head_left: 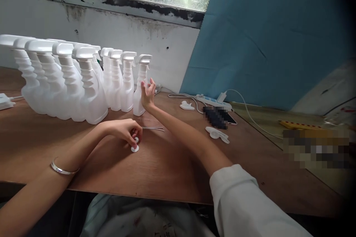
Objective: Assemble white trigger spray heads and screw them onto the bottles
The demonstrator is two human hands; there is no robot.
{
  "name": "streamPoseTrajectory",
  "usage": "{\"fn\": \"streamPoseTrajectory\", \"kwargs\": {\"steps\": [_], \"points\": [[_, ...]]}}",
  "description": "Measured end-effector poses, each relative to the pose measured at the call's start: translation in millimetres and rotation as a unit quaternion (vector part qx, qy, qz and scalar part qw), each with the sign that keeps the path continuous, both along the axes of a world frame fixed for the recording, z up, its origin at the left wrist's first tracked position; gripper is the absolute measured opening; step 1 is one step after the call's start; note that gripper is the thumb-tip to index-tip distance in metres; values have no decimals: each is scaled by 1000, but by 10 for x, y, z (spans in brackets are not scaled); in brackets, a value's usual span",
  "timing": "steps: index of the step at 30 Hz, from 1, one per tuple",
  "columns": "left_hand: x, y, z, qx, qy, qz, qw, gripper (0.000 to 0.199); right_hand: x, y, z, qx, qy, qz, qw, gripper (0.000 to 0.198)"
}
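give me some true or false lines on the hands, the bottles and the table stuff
1. The left hand touches a small white cap on the table. True.
2. The right hand grips a bottle by the neck. False: it is open, beside the end bottle.
3. The bottles stand upright in a row. True.
4. A bracelet is on the right wrist. False: it is on the left.
5. The power strip lies near the blue panel. True.
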State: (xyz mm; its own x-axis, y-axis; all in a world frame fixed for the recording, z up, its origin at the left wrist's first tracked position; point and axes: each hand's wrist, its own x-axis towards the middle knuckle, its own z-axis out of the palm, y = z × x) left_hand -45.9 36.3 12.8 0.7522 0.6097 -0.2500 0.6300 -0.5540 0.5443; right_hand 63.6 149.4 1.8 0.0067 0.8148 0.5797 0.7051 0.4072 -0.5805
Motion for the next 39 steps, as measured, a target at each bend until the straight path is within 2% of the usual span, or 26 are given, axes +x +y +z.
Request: {"fn": "streamPoseTrajectory", "kwargs": {"steps": [3, 5, 8, 11, 15, 18, 21, 24, 29, 31, 34, 39], "points": [[2, -7, 2, 6, 16, 6, 1000, 31, 216, 21, -38, 23, -10, -50, 998, 51], [-10, -2, 8, 18, 12, 12, 1000, 31, 461, 107, -54, 10, -33, -84, 996, 44], [-29, 17, 7, 33, 7, 4, 999, 27, 940, 262, -107, -43, -75, -139, 987, 39], [-27, 36, -13, 52, 5, -15, 999, 20, 1415, 335, -225, -106, -125, -181, 970, 42], [-9, 36, -22, 61, 6, -2, 998, 19, 1789, 293, -385, -171, -187, -187, 949, 40], [-15, 22, -2, 61, 0, 12, 998, 20, 1851, 189, -432, -175, -225, -161, 945, 38], [-33, 21, 9, 50, 3, -5, 999, 18, 1824, -16, -438, -163, -254, -113, 947, 38], [-37, 28, 3, 55, 23, -7, 998, 18, 1788, -359, -443, -147, -271, -43, 950, 37], [-14, 4, 12, 77, 13, 26, 997, 13, 1739, -1053, -444, -122, -266, 77, 953, 39], [15, -22, 34, 77, -18, 40, 996, 15, 1710, -1266, -429, -128, -221, 116, 960, 48], [109, -70, 92, 68, -114, 79, 988, 17, 1673, -1440, -388, -147, -195, 124, 962, 62], [387, -123, 178, 10, -276, 118, 954, 17, 1730, -1460, -311, -178, -195, 136, 955, 53]]}}
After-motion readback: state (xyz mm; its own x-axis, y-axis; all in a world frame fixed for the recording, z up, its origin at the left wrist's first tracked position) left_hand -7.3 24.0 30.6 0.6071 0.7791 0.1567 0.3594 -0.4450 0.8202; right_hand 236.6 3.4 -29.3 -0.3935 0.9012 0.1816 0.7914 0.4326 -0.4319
